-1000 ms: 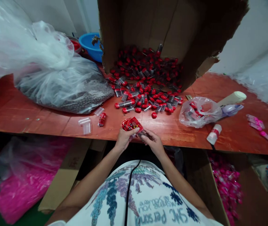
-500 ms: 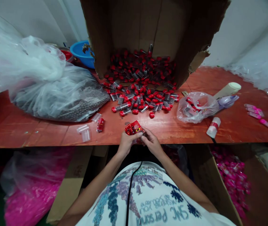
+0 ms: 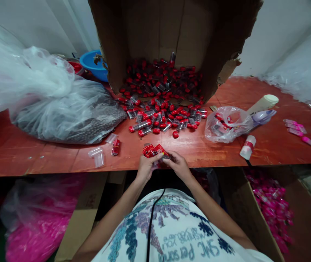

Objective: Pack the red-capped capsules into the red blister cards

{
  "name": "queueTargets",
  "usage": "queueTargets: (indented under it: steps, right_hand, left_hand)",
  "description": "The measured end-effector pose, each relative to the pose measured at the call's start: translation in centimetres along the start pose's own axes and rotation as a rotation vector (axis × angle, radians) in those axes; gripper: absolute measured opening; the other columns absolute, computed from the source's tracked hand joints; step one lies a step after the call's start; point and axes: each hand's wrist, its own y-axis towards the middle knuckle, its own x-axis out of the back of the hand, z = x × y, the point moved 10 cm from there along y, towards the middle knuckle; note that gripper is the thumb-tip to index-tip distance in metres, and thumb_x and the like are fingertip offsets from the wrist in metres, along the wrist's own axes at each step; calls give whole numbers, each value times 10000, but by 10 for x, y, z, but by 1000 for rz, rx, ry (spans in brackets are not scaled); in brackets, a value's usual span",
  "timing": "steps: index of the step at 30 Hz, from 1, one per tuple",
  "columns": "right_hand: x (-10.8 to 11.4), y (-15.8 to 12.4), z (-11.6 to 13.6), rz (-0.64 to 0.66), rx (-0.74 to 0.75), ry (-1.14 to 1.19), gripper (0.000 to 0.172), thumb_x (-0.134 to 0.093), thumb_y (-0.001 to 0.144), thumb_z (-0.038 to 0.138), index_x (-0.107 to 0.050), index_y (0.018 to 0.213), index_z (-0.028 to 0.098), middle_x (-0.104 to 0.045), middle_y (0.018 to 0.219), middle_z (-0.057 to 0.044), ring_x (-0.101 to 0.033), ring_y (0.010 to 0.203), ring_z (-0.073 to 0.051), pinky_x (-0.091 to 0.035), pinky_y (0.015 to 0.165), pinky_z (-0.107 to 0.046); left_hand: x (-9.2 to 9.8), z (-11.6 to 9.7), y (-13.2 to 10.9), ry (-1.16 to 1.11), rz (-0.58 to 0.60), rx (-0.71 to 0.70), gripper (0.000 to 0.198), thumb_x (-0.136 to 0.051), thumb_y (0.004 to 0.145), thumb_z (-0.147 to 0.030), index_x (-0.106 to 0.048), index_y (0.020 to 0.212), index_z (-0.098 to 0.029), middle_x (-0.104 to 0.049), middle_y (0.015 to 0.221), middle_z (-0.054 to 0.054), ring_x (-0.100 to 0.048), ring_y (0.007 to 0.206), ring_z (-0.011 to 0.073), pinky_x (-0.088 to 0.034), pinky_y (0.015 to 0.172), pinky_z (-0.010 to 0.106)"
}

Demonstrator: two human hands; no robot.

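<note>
One box [image 3: 169, 29] at twelve o'clock, one basin [image 3: 90, 62] at eleven. Holding red packets [image 3: 148, 150], overlapped past counting, in left hand [image 3: 146, 166]; pinching them with right hand [image 3: 180, 166].

The left forearm [image 3: 114, 217] and right forearm [image 3: 212, 211], both bare, slant forward and inward, with the left hand [image 3: 145, 168] and right hand [image 3: 180, 167] close together before the middle of the body. Both hands are bent in a pinching grip; the left thumb [image 3: 157, 157] points rightward, the right thumb [image 3: 169, 162] leftward, their tips near each other
</note>
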Motion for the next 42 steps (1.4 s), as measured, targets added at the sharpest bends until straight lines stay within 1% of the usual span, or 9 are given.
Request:
queueTargets:
  steps: [6,13,15,17,23,30,32,37,42]
  right_hand:
    - [19,2,-9,-74,-39,-102,297,-690,720,389,-666,945,196,-681,792,-3,-608,694,-160,-479,647,-269]
    - [117,-2,13,-429,75,-688,365,-627,754,456,-679,996,187,-588,950,-75,-584,822,-215,-466,774,-370]
    - [124,-6,27,-514,134,-818,406,-626,764,441,-653,1088,198,-558,1006,-93,-557,906,-241,-444,839,-408]
    - [103,-5,34,-456,204,-792,392,-610,791,409,-628,1128,210,-556,1028,-90,-545,913,-226,-449,845,-389]
    - [-12,18,24,45,209,-452,390,-548,843,236,-524,1232,249,-621,887,-15,-585,794,-158,-491,741,-282]
    - [-48,51,37,371,295,-648,366,-493,867,149,-559,1210,258,-651,944,-22,-603,860,-156,-461,796,-270]
    - [-40,73,39,317,271,-722,294,-464,898,182,-579,1163,239,-649,979,-34,-604,886,-158,-454,797,-263]
    - [3,121,44,-183,158,-1167,370,-523,890,397,-574,1154,143,-565,1104,-177,-543,1011,-269,-410,848,-366]
    - [-17,113,34,-184,285,-1216,469,-570,828,516,-590,1090,128,-567,1029,-200,-510,994,-310,-373,861,-429]
  left_hand:
    - [-5,19,6,-12,54,93,320,-828,525,-153,-683,805,-96,-719,737,79,-683,648,215,-577,631,336]
    - [13,22,9,-223,-27,252,133,-670,696,-98,-668,826,-69,-717,831,141,-692,793,250,-581,730,419]
    - [16,22,10,-233,-51,269,108,-649,698,-65,-659,805,-72,-714,792,131,-692,758,240,-580,733,436]
    - [15,21,11,-223,-70,250,127,-662,679,-46,-652,799,-87,-711,753,99,-690,711,221,-583,719,434]
    - [14,22,11,-115,-86,160,223,-735,604,-62,-663,815,-82,-711,719,94,-676,608,214,-592,609,379]
    - [41,-4,12,-68,-161,47,316,-787,507,-44,-679,799,-96,-722,718,86,-680,607,217,-579,576,326]
    - [45,-7,12,-77,-193,49,298,-794,493,-46,-675,761,-99,-716,685,76,-669,571,206,-571,551,316]
    - [49,-11,14,-145,-252,23,281,-803,492,-54,-673,736,-102,-703,641,57,-649,524,182,-552,510,289]
    - [47,-13,17,-199,-227,2,261,-796,519,-45,-680,749,-90,-703,657,59,-655,545,176,-554,542,279]
